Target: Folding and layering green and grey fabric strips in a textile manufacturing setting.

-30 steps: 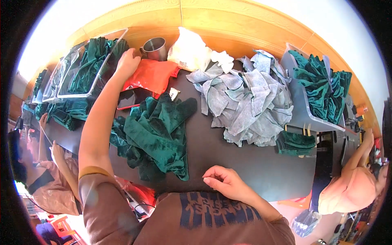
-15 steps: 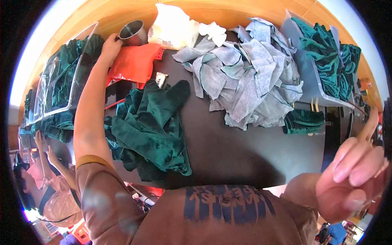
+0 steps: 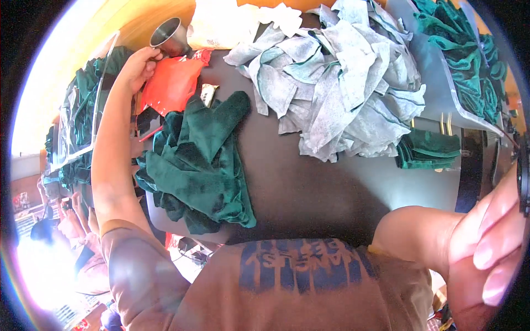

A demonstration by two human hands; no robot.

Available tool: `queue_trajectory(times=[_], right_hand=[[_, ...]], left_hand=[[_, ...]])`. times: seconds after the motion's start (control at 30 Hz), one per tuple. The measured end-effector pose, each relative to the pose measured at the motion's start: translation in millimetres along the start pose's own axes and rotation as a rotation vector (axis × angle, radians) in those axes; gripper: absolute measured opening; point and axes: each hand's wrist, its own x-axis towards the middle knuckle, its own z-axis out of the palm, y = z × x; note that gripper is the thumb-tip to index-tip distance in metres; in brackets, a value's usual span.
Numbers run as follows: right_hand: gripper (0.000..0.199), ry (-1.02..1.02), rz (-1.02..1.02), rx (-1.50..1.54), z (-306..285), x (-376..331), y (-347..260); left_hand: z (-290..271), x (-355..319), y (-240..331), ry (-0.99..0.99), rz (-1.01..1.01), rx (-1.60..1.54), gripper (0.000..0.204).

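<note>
At the far left of the table, my left hand [image 3: 142,67] is closed at the handle of a metal mug [image 3: 170,36], its fingers curled. The mug tilts slightly beside a red plastic packet [image 3: 172,83]. My right hand [image 3: 488,245] is raised at the right rim, large and close, with its fingers curled inward; what they hold, if anything, is hidden. Dark green velvet pieces [image 3: 201,160] lie heaped in front of my left arm. A big loose pile of grey-backed fabric pieces [image 3: 337,83] covers the far middle and right.
Clear plastic bins with green velvet stand at the left [image 3: 99,96] and right [image 3: 450,83]. A neat green stack [image 3: 428,148] lies below the grey pile. A cream bag [image 3: 221,25] sits behind the mug, a small wrapped packet [image 3: 208,95] beside the velvet. Another person is at far left.
My right hand has moved outward and larger against the right rim. My left hand stays at the mug. The whole view has shifted, bringing the table contents a little higher.
</note>
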Motion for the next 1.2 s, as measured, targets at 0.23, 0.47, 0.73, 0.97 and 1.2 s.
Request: queue_trajectory(times=[0.23, 0.47, 0.73, 0.97, 1.2], right_hand=[[0.018, 0.051, -0.14, -0.052, -22.6, 19.4, 11.9], [0.017, 0.267, -0.233, -0.231, -40.9, 15.6, -7.6], [0.016, 0.457, -0.283, -0.384, -39.5, -1.7, -37.0], [0.016, 0.53, -0.341, -0.422, -34.4, -11.4, -51.9], [0.015, 0.563, -0.371, -0.483, -34.7, -26.2, -71.6]], left_hand=[[16.2, -11.5, 7.5, 0.076, 0.086, -0.203, 0.019], [32.5, -45.5, 22.5, 0.24, 0.209, -0.268, 0.019], [45.7, -133.9, 54.4, 0.333, 0.317, -0.282, 0.017], [81.9, -227.4, 61.0, 0.341, 0.281, -0.211, 0.013], [93.2, -264.6, 39.9, 0.29, 0.371, -0.223, 0.033]])
